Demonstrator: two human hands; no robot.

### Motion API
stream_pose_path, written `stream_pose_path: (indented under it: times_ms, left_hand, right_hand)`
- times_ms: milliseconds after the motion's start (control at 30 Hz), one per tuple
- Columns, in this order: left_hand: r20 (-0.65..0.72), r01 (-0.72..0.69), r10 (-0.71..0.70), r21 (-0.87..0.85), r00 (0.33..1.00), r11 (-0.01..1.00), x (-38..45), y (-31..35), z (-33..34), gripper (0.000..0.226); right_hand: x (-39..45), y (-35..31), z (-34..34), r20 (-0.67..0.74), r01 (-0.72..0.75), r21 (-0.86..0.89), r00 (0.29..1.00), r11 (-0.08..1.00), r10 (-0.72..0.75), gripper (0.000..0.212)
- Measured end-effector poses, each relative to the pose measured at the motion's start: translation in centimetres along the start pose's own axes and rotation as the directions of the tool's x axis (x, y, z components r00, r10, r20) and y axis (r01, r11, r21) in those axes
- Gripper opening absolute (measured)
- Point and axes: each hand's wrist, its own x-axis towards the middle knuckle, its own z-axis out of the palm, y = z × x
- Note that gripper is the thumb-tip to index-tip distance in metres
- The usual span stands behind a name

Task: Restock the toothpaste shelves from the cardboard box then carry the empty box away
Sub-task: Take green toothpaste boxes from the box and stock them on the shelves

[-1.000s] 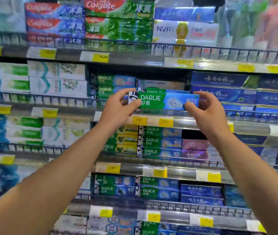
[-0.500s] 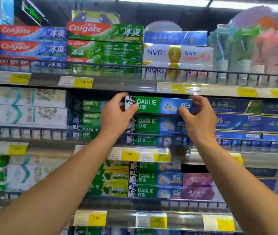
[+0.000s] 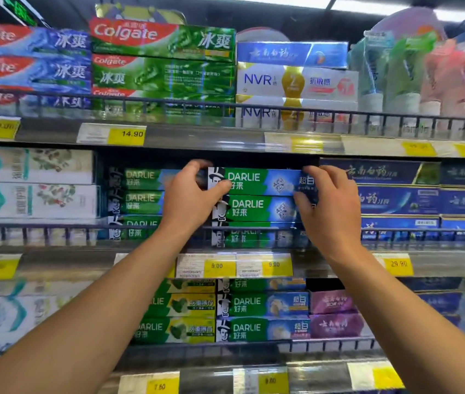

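Observation:
A green and blue Darlie toothpaste box (image 3: 259, 182) lies flat on top of a stack of matching Darlie boxes (image 3: 254, 209) on the second shelf (image 3: 55, 263). My left hand (image 3: 188, 200) grips its left end, thumb on the front face and fingers over the top. At its right end my right hand (image 3: 330, 206) holds it the same way. The box sits just under the shelf above. The cardboard box is out of view.
A second Darlie stack (image 3: 137, 200) stands left of my hands, white boxes (image 3: 32, 183) further left, dark blue boxes (image 3: 396, 194) to the right. Colgate (image 3: 163, 55) and NVR boxes (image 3: 296, 81) fill the top shelf. Wire rails (image 3: 55, 227) front each shelf.
Both hands lifted the Darlie box from in front of the shelf rail up over it and set it on top of the stack. The camera view tilted upward.

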Motion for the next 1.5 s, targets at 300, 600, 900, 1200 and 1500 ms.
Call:
stream_pose_path:
  times_ms: [300,600,900,1200,1500]
  left_hand:
    - [0.020,-0.012,0.013,-0.024,1.000,1.000,0.0,-0.1,0.1,0.050]
    - [0.038,0.012,-0.012,0.003,0.999,1.000,0.1,0.2,0.1,0.053]
    - [0.104,0.055,-0.053,-0.012,0.993,0.998,0.4,0.8,-0.6,0.054]
    - [0.162,0.113,-0.105,-0.044,0.981,0.993,-0.4,1.1,-1.6,0.071]
    - [0.180,0.134,-0.092,-0.234,0.979,0.963,-12.5,1.2,-3.5,0.052]
  right_hand:
    - [0.1,-0.4,0.1,0.029,-0.034,-0.029,0.999,0.999,0.034,0.047]
    - [0.3,-0.9,-0.2,0.097,-0.053,-0.043,0.994,0.998,0.057,0.048]
    - [-0.1,-1.6,-1.6,0.135,-0.042,-0.027,0.990,0.999,0.045,0.050]
    - [-1.0,-2.5,-2.3,0.185,-0.041,-0.027,0.982,0.999,0.045,0.054]
    - [-10.3,-3.1,-4.7,0.330,-0.077,0.031,0.942,0.997,0.062,0.055]
